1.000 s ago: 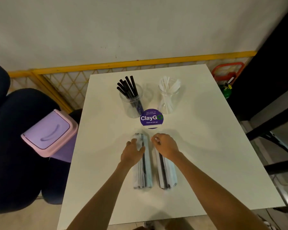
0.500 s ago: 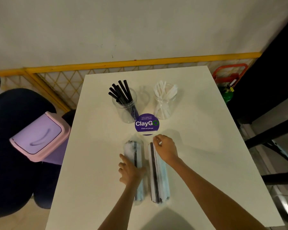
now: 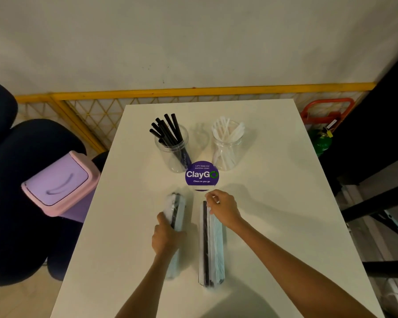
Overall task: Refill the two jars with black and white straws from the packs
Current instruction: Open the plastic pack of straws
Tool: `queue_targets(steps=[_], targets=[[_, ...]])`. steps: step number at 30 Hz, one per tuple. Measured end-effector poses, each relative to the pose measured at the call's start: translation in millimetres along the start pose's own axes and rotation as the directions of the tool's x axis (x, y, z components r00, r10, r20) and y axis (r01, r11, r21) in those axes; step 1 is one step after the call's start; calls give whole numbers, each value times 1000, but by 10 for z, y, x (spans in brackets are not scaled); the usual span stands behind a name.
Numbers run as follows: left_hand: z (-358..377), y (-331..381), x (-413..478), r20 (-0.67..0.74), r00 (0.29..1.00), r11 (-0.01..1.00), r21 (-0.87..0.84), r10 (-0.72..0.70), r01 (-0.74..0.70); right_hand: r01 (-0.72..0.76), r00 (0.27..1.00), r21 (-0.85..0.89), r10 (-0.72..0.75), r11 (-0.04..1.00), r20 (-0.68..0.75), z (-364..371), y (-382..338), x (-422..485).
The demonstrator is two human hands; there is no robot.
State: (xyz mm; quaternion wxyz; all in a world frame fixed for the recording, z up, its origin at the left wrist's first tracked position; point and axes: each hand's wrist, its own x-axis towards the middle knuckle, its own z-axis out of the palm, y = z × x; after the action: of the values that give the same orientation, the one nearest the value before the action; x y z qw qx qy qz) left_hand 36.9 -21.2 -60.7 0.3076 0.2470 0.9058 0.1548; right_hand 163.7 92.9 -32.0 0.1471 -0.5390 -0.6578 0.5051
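Head view, looking down on a white table [image 3: 274, 203].

Far half of table: two clear jars side by side, apart from each other. The left jar [image 3: 174, 154] holds black straws [image 3: 166, 129], which lean left and stick out above the rim. The right jar [image 3: 228, 152] holds white straws [image 3: 228, 131], loosely fanned. Both jars are only partly filled. A round purple sticker [image 3: 202, 174] reading "ClayGo" lies flat on the table just in front of the gap between the jars.

Near half of table: two long clear packs of straws lie roughly parallel, lengthwise toward the jars, with a narrow gap between them. Each shows a dark strip and pale contents. The left pack [image 3: 177, 207] is a little shorter in view, its near part covered by the arm. The right pack [image 3: 210, 249] lies flat on the table.

Left hand [image 3: 167, 237]: fingers curled around the left pack at about mid-length, gripping it.
Right hand [image 3: 223, 208]: fingers [image 3: 210, 200] bent at the far end of the right pack, pinching the wrapper there, just short of the sticker.

Left of the table: a pink and lilac bin [image 3: 60, 182] with a swing lid, beside a dark chair [image 3: 21, 203]. A yellow railing [image 3: 193, 90] runs along the wall behind.
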Motion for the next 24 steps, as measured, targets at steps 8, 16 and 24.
queue_targets(steps=[8, 16, 24], targets=[[-488, 33, 31, 71, 995, 808, -589, 74, -18, -221, 939, 103, 183, 970, 293, 363, -244, -93], [-828, 13, 14, 250, 919, 503, -862, 305, 68, -336, 890, 352, 172, 874, 423, 592, -466, -196], [-874, -197, 104, 353, 907, 511, -837, 229, 196, 1, 948, 51, -18, 999, 318, 693, -687, -195]])
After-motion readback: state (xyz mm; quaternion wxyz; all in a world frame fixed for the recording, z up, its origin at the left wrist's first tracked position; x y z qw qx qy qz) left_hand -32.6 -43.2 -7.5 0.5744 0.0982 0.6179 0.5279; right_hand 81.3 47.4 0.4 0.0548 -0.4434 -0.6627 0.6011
